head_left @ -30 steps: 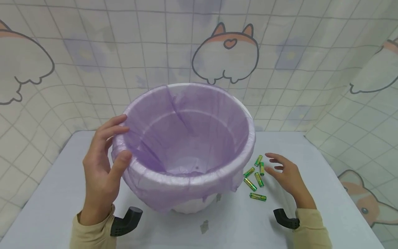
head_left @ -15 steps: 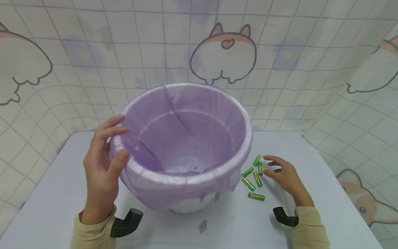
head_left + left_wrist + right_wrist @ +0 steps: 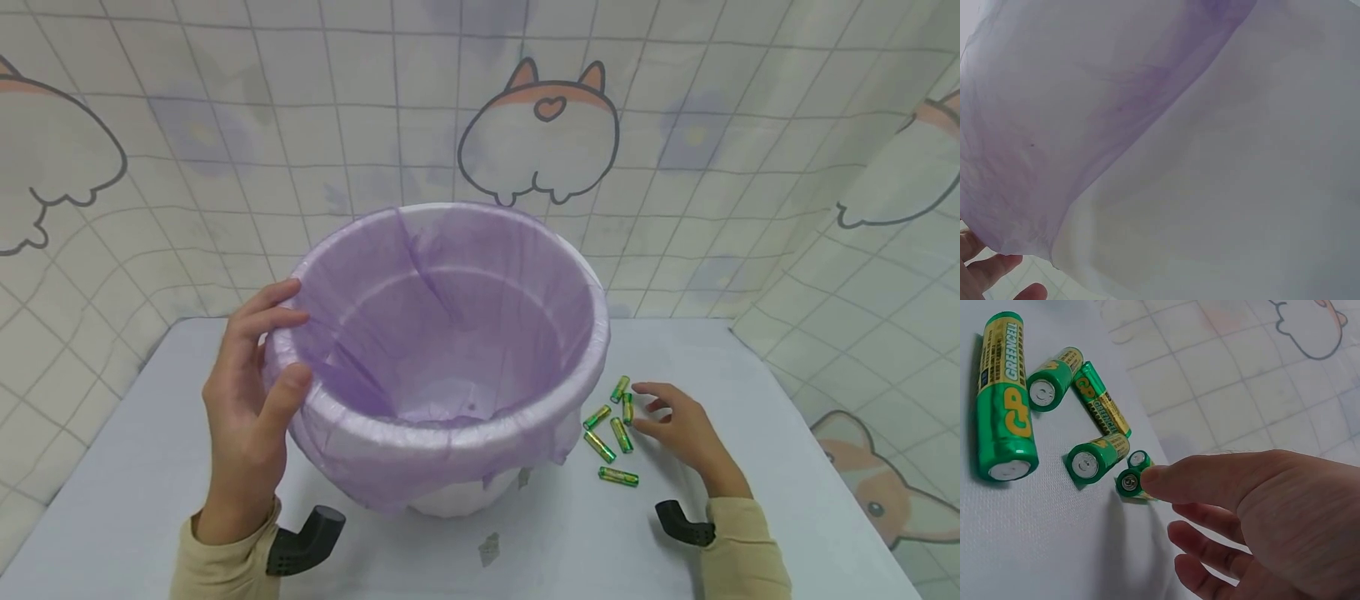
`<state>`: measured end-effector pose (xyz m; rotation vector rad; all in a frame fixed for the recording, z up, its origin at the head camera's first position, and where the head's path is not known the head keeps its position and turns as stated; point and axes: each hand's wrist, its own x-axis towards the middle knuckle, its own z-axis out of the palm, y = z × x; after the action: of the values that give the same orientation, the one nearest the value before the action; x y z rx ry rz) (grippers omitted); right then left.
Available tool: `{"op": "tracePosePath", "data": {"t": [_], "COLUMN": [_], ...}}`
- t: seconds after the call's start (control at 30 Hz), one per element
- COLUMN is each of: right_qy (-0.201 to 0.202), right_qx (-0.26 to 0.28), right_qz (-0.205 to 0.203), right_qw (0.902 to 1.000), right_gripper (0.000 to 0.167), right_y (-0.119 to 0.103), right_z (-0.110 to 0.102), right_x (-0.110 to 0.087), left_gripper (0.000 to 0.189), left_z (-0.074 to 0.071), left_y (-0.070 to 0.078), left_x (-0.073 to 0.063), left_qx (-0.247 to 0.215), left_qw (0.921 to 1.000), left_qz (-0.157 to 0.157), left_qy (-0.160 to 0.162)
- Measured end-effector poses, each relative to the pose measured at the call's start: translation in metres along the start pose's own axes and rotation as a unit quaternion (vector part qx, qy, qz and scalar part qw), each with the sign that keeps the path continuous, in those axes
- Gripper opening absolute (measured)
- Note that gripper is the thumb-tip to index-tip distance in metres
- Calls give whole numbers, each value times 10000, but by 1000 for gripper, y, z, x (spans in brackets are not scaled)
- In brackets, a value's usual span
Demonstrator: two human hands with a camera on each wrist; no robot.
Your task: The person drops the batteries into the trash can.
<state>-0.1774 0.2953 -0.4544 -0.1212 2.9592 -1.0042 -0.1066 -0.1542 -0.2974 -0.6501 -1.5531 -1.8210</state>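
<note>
A white trash bin (image 3: 457, 498) lined with a purple plastic bag (image 3: 450, 454) stands on the table, the bag folded over its rim. My left hand (image 3: 251, 408) holds the left side of the bagged rim, fingertips and thumb bent over it. In the left wrist view the bag and bin wall fill most of the picture. Right of the bin lie several green-and-gold batteries (image 3: 618, 476). My right hand (image 3: 686, 429) is at the right side of this group, thumb and forefinger apart at one battery (image 3: 1129, 482). The thumb tip overlaps that battery in the right wrist view; firm contact cannot be told.
The white table (image 3: 750, 400) reaches back to a wall sheet (image 3: 352, 125) printed with grid lines and cartoon corgis. A grey patch (image 3: 489, 549) marks the tabletop before the bin. Black curved camera mounts (image 3: 307, 542) sit on both wrists.
My right hand has moved slightly left and down, closer to the batteries. My left hand stays on the rim, and the batteries lie as before. The view shifted a little.
</note>
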Motion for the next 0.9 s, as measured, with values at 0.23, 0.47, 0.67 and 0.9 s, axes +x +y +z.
{"op": "tracePosePath", "data": {"t": [0.23, 0.47, 0.67, 0.9], "right_qy": [-58, -127, -189, -151], "right_qx": [-211, -288, -247, -241], "right_qz": [142, -41, -89, -56], "right_qw": [9997, 9995, 9995, 9996], "right_gripper": [56, 59, 59, 56], "right_y": [0, 2, 6, 7], "right_z": [5, 5, 7, 8], "right_x": [2, 5, 7, 5], "left_gripper": [34, 35, 34, 35], "left_z": [0, -2, -3, -2], "left_y": [1, 0, 1, 0], "left_x": [1, -1, -1, -1], "left_qx": [-4, 44, 41, 153], "left_qw": [10000, 10000, 9999, 9998], "left_qz": [-19, 18, -9, 28], "left_qy": [-37, -72, -102, -137]}}
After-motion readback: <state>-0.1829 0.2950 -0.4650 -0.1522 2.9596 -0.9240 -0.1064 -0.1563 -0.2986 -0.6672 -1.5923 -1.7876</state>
